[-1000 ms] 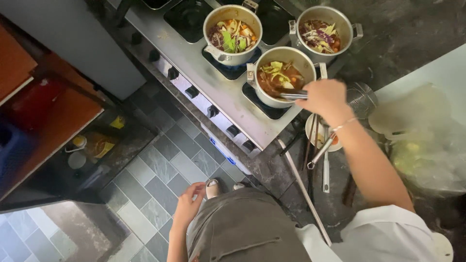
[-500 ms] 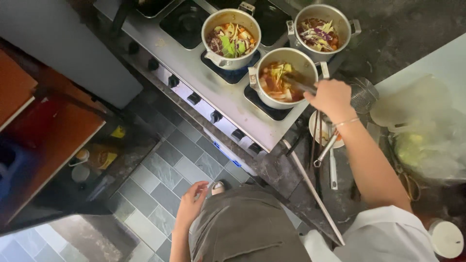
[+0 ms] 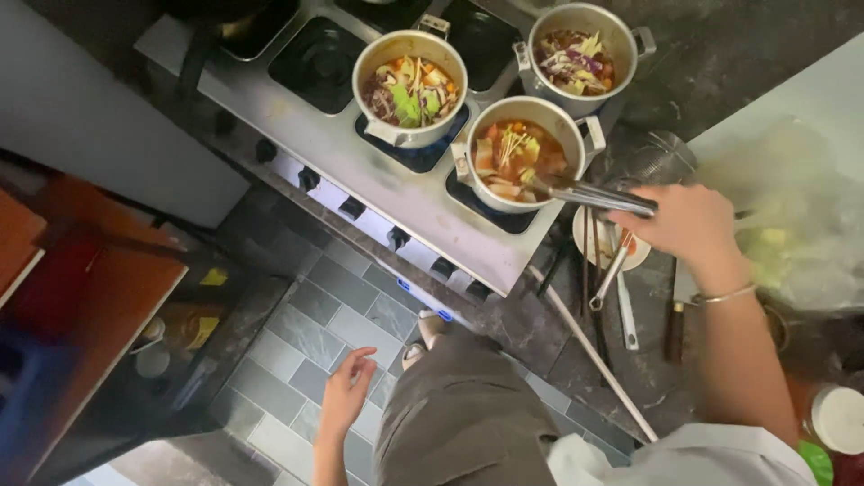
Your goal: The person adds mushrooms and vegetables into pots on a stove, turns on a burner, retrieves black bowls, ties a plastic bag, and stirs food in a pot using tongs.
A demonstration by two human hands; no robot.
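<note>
My right hand [image 3: 688, 223] grips metal tongs [image 3: 589, 194] whose tips reach into the nearest steel pot [image 3: 520, 151], which holds orange broth with noodles and vegetables. Two more steel pots stand on the stove: one [image 3: 409, 85] with greens, mushrooms and meat to the left, another [image 3: 580, 56] with purple cabbage behind. My left hand [image 3: 346, 391] hangs low beside my grey trousers, fingers apart, holding nothing. A thin bracelet sits on my right wrist.
A steel multi-burner stove [image 3: 360, 171] has black knobs along its front. On the dark counter lie a small white bowl [image 3: 612, 241] with utensils, a knife [image 3: 677, 310], a long stick [image 3: 594, 351] and a clear bag of vegetables [image 3: 792, 225]. An orange-brown table [image 3: 90, 288] stands at left on the grey tile floor.
My right hand has kept hold of the tongs in the near pot, shifting their tips slightly within it. My left hand stays down by my leg.
</note>
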